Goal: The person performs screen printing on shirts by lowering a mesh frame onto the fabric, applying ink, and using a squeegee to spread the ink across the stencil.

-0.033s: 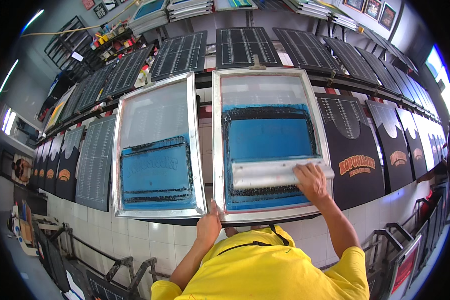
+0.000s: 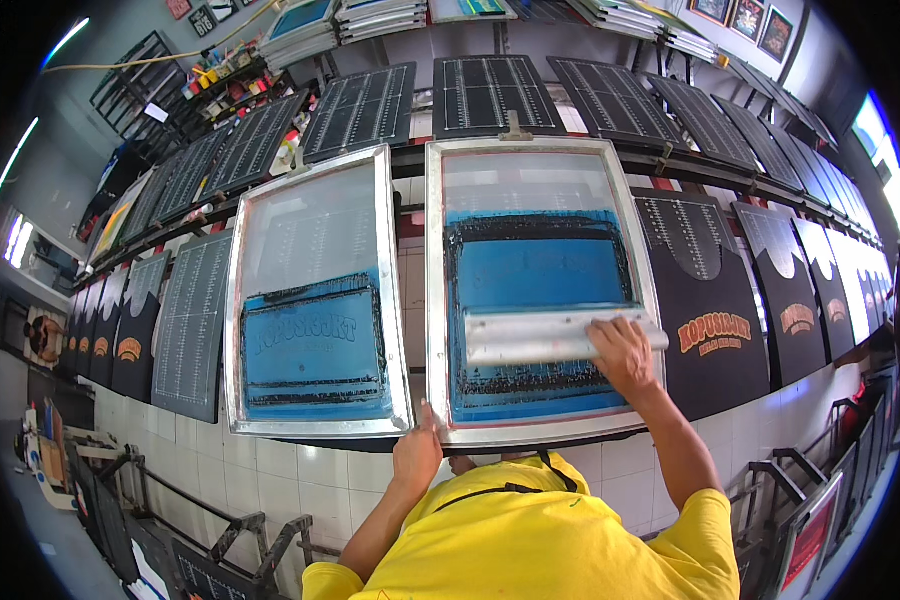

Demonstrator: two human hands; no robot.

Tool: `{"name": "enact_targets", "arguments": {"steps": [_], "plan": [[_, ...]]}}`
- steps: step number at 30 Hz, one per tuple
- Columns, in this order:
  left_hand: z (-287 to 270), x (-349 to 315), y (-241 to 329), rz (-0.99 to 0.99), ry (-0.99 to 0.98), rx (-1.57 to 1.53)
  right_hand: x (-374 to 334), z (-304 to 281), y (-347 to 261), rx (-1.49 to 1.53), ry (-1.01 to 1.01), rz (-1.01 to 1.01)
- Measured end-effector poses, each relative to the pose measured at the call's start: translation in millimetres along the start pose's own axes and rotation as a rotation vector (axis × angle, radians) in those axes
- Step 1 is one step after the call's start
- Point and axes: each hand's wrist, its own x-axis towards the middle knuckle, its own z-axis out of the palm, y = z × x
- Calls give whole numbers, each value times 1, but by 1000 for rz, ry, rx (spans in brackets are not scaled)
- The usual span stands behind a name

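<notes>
A wide metal-backed squeegee (image 2: pixel 540 338) lies crosswise over the blue mesh of the right-hand screen printing frame (image 2: pixel 434 270). My right hand (image 2: pixel 622 352) is closed on the squeegee near its right end, thumb and fingers over the metal. Black ink lines the blue area in thick bands, above and below the squeegee. My left hand (image 2: pixel 418 456) holds the frame's near left corner, with one finger stretched up along the edge; its other fingers are partly hidden. A second screen printing frame (image 2: pixel 235 300) rests just to the left, its blue area also edged with black ink.
Black shirts with orange lettering lie on boards to the right, the nearest shirt (image 2: pixel 715 320) beside the frame. A metal clamp (image 2: pixel 513 126) stands at the frame's far edge. Rows of marked black printing boards (image 2: pixel 495 95) stretch behind. Stacked frames (image 2: pixel 380 18) sit farther back.
The squeegee and my right hand have shifted slightly away from me over the mesh. My left hand stays at the corner.
</notes>
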Motion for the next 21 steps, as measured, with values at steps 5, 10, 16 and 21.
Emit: {"name": "enact_targets", "arguments": {"steps": [5,10,16,21], "plan": [[3,-3,4,-44,-3,32,63,25,37,0,11,4],[16,-7,-1,-38,82,8,100,51,60,-8,23,-30],[19,-9,3,-52,132,47,102,80,72,-3,-21,-45],[19,-9,5,-81,79,112,108,83,76,-15,-34,-38]]}}
